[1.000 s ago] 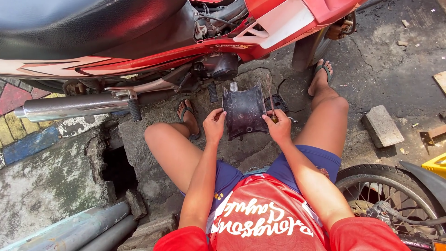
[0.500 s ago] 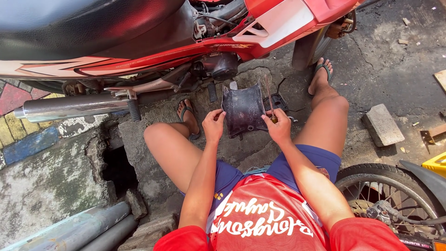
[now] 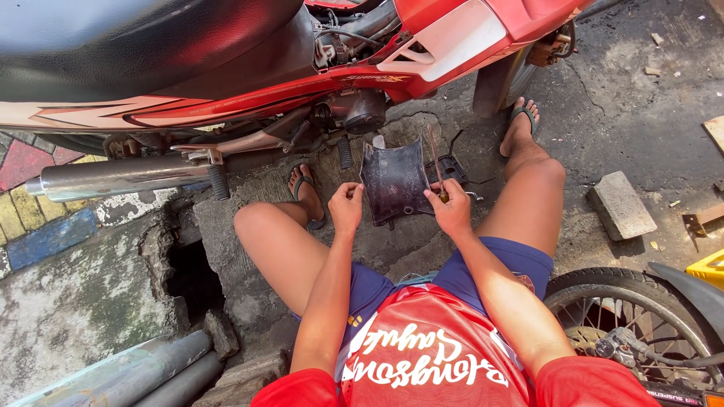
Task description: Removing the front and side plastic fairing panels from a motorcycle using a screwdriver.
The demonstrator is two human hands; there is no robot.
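Note:
I squat beside a red and white motorcycle [image 3: 317,68]. Between my knees I hold a curved black plastic cover [image 3: 395,181] upright over the concrete. My left hand [image 3: 346,206] pinches its left edge. My right hand [image 3: 451,211] grips its right edge together with a thin screwdriver [image 3: 435,162] whose shaft points up along the cover. Behind the cover, a small black part [image 3: 452,167] lies on the ground.
The chrome exhaust pipe [image 3: 113,177] runs left, above a dark hole [image 3: 192,279] in the broken concrete. Grey pipes [image 3: 151,373] lie bottom left. A concrete block [image 3: 620,205] sits to the right, another motorcycle's wheel [image 3: 626,316] is bottom right, and a yellow object [image 3: 709,267] is at the edge.
The cover has tilted more upright and shifted slightly right in my hands. My right hand has moved lower along its edge, and the screwdriver shaft now shows against it.

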